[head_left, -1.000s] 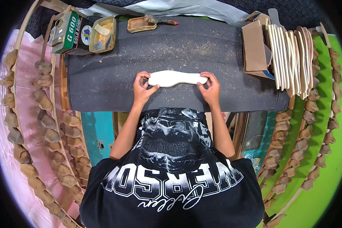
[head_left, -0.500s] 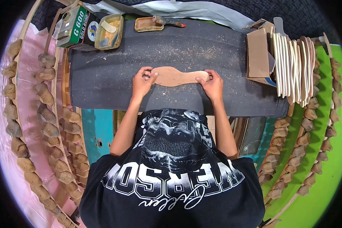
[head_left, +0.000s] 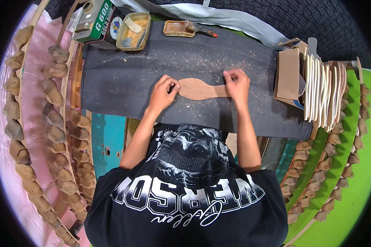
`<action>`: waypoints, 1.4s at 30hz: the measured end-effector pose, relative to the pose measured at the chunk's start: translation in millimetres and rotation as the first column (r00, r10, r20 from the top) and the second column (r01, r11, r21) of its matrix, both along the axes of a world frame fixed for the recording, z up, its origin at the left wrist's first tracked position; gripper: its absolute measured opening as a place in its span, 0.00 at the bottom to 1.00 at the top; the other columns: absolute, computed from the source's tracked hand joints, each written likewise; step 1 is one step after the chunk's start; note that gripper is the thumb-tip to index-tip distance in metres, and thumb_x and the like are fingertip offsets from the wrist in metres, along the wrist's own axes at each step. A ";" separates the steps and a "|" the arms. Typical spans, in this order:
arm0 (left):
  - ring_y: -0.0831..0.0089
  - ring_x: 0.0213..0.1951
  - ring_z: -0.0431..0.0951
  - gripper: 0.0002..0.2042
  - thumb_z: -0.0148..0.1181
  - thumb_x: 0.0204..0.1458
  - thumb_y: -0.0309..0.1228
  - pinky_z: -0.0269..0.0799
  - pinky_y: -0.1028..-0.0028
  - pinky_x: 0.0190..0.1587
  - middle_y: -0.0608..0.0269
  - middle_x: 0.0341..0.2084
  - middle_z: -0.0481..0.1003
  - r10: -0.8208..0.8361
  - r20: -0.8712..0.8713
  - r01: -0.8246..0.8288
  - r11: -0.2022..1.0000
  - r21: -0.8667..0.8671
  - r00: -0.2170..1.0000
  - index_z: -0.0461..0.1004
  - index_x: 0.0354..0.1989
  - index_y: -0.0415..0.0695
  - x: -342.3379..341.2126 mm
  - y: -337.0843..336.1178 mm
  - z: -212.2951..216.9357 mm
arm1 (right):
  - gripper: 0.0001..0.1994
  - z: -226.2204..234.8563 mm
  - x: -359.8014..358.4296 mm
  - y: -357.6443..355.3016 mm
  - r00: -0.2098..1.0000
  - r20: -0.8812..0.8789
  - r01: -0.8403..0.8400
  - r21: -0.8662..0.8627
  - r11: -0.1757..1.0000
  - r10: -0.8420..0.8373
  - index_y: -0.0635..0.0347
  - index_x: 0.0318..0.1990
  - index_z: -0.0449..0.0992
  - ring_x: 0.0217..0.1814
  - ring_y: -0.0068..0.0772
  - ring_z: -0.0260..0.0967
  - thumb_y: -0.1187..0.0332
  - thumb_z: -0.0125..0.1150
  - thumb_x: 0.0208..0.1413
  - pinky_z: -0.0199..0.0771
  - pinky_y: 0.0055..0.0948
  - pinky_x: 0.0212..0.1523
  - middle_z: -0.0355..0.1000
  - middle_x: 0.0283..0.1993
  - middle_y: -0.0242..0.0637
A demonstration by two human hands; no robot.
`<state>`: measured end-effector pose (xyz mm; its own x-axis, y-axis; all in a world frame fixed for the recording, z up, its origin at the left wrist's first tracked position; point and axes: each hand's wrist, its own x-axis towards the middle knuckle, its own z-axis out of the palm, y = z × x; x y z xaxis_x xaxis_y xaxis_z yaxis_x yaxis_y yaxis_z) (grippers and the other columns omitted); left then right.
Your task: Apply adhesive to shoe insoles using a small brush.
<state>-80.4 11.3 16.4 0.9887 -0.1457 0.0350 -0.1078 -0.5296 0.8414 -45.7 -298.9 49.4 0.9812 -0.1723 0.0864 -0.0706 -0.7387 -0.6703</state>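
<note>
One flat tan sole-shaped piece (head_left: pixel 198 89) lies at the centre of the frame, its broad end to the left and its narrow end to the right. Two hands flank it. The left hand (head_left: pixel 165 92) is at the broad end, thumb and fingers bent toward each other right by the edge; whether they grip it, I cannot tell. The right hand (head_left: pixel 238 84) covers the narrow end, its fingers curled and slightly blurred, so again a grasp cannot be made out.

Beneath is one bench covered in dark cloth (head_left: pixel 119 84), sprinkled with pale scraps too small to count. At the upper left of the frame stand one green, white and black can (head_left: pixel 97 22) and, just beside it, one tub (head_left: pixel 121 39) with yellowish contents and one pale flat scraper (head_left: pixel 133 25). At the upper centre sits one shallow tray (head_left: pixel 177 29), with one dark tool with a reddish tip (head_left: pixel 202 29) at its right end.

At the upper right, one cardboard box (head_left: pixel 286 74) adjoins one row of upright pale sole shapes (head_left: pixel 317 90), over ten, packed too tightly for an exact count. Along the left side hang three strings of brown blocks (head_left: pixel 51 91); three more line the right.
</note>
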 end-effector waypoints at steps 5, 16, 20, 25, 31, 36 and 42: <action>0.68 0.29 0.74 0.06 0.68 0.62 0.28 0.71 0.69 0.34 0.61 0.34 0.76 -0.023 0.031 0.024 0.999 -0.046 0.999 0.82 0.42 0.37 2.3 11.3 -8.4 | 0.13 9.0 105.5 26.3 0.990 0.097 -0.104 0.043 0.994 0.100 0.62 0.42 0.86 0.45 0.48 0.80 0.63 0.77 0.55 0.79 0.41 0.49 0.82 0.42 0.46; 0.63 0.40 0.81 0.08 0.71 0.59 0.25 0.79 0.67 0.44 0.56 0.43 0.79 -0.054 0.233 0.070 0.995 -0.064 0.971 0.83 0.45 0.40 28.9 24.5 -12.5 | 0.12 -20.2 189.7 45.1 0.968 0.139 -0.213 0.023 0.977 0.208 0.61 0.46 0.87 0.42 0.49 0.82 0.68 0.76 0.55 0.81 0.43 0.49 0.84 0.41 0.46; 0.63 0.48 0.82 0.13 0.70 0.59 0.24 0.80 0.66 0.48 0.54 0.53 0.77 0.077 0.155 -0.059 0.992 -0.115 0.985 0.81 0.53 0.42 64.8 29.1 -8.9 | 0.10 27.2 179.0 65.1 0.938 0.237 -0.260 -0.011 0.966 0.255 0.65 0.44 0.86 0.41 0.47 0.83 0.72 0.75 0.56 0.81 0.38 0.46 0.82 0.43 0.47; 0.55 0.60 0.77 0.27 0.68 0.60 0.25 0.81 0.64 0.52 0.51 0.67 0.68 0.140 0.235 -0.089 0.973 -0.214 0.962 0.70 0.68 0.46 126.2 20.0 -18.7 | 0.11 53.8 187.5 73.6 0.897 0.236 -0.355 -0.120 0.927 0.374 0.64 0.46 0.86 0.43 0.43 0.83 0.74 0.75 0.56 0.81 0.37 0.45 0.81 0.45 0.44; 0.58 0.56 0.79 0.33 0.69 0.58 0.26 0.81 0.67 0.46 0.53 0.71 0.67 0.189 0.204 -0.141 0.963 -0.229 0.961 0.65 0.74 0.45 160.0 10.6 -28.1 | 0.13 57.3 207.8 79.8 0.809 0.137 -0.498 -0.358 0.790 0.572 0.63 0.46 0.86 0.46 0.45 0.83 0.76 0.76 0.53 0.82 0.39 0.46 0.81 0.46 0.43; 0.60 0.54 0.80 0.34 0.69 0.58 0.25 0.80 0.68 0.44 0.54 0.71 0.67 0.202 0.164 -0.161 0.959 -0.233 0.965 0.66 0.74 0.45 158.0 12.9 -27.3 | 0.15 59.0 215.3 95.9 0.846 0.108 -0.507 -0.140 0.851 0.522 0.62 0.48 0.86 0.44 0.37 0.84 0.74 0.79 0.51 0.82 0.36 0.49 0.84 0.43 0.40; 0.59 0.55 0.79 0.34 0.69 0.58 0.24 0.80 0.67 0.46 0.54 0.71 0.67 0.194 0.156 -0.153 0.959 -0.240 0.968 0.66 0.74 0.46 153.4 12.2 -21.7 | 0.13 40.1 211.9 108.8 0.950 0.041 -0.313 0.073 0.947 0.310 0.60 0.51 0.86 0.43 0.29 0.85 0.66 0.74 0.62 0.82 0.31 0.47 0.87 0.42 0.38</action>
